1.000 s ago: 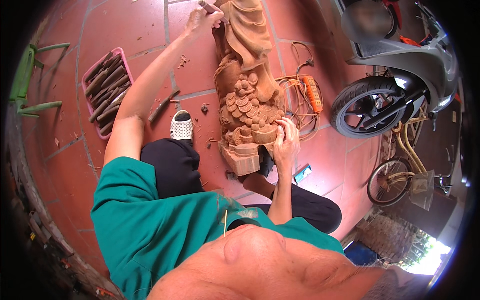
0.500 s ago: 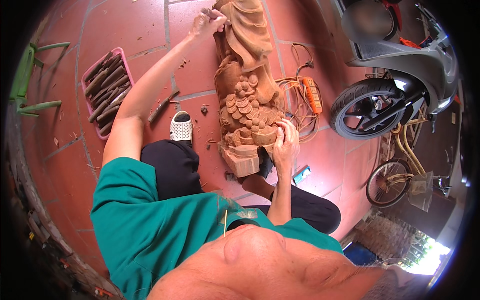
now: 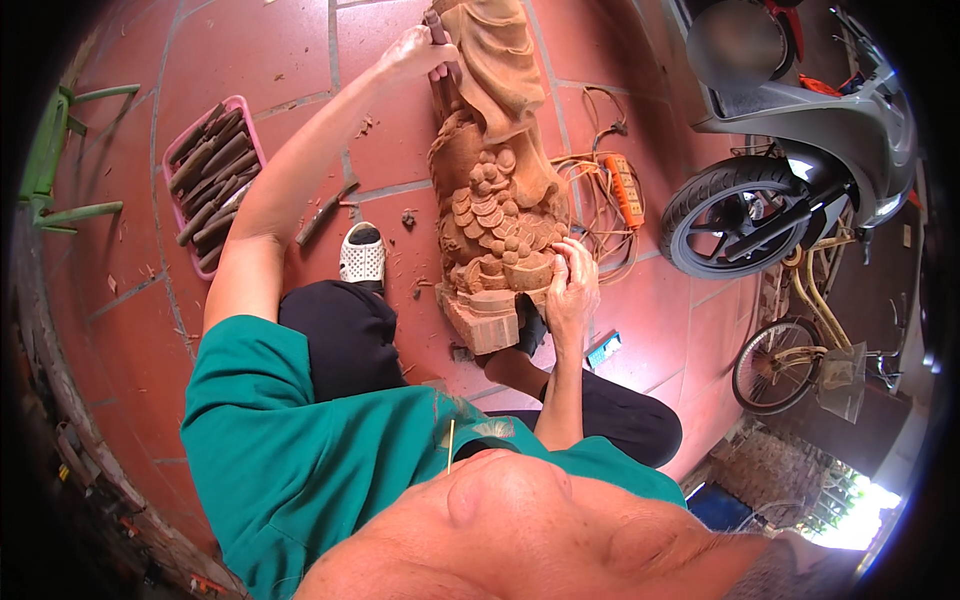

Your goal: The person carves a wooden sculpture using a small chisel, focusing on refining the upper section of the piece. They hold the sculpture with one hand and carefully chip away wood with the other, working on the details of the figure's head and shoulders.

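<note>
A reddish-brown wood carving (image 3: 490,230), with draped folds at the far end and clustered round shapes nearer me, lies along the floor in front of me. At its far left side, my left hand (image 3: 425,52) is closed around a carving chisel (image 3: 435,28); the handle's end sticks out past the fingers, and the working tip is hard to see against the wood. My right hand (image 3: 573,285) grips the near right edge of the carving with bent fingers. One foot in a dark sock touches the near end of the carving.
A pink basket (image 3: 244,104) of wooden-handled tools stands at left, with one loose chisel (image 3: 326,212) beside it. Wood chips dot the red tiles. On the right are an orange power strip (image 3: 625,190) with tangled cords, a small blue box (image 3: 604,350), a motorbike (image 3: 740,215) and a bicycle.
My left hand has turned and shifted slightly right and down, and the chisel now points more steeply along the carving's side. My right hand stays where it was.
</note>
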A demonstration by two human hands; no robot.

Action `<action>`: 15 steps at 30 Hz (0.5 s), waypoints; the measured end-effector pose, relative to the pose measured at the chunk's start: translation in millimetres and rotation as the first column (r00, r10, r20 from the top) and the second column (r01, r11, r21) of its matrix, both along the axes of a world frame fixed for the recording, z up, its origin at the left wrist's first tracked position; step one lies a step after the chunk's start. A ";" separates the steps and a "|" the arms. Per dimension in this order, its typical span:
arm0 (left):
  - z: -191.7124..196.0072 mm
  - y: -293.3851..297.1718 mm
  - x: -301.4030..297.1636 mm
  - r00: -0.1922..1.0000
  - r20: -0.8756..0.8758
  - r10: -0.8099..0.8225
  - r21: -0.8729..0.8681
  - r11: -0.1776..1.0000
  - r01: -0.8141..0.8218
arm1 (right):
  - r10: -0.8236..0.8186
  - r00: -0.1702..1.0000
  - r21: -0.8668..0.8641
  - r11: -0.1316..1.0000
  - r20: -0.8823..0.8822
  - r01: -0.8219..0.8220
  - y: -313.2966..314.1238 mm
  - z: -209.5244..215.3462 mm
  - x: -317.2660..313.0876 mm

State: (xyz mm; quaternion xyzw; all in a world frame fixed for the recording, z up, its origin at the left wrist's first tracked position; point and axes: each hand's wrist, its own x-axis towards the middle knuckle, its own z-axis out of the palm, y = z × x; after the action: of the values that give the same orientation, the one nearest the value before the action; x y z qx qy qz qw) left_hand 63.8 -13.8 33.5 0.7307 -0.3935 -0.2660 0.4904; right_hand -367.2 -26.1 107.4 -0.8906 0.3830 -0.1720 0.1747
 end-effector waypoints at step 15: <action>-23.2 28.7 28.1 0.990 0.023 0.137 -0.212 0.969 -0.129 | -0.003 1.000 0.015 1.000 0.002 0.003 1.5 1.9 3.0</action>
State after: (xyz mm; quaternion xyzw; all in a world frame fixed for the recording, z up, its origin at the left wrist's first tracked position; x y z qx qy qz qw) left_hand 92.0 15.0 10.3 0.7044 -0.3788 -0.1758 0.5739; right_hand -364.1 -24.6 109.3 -0.8885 0.3854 -0.1703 0.1815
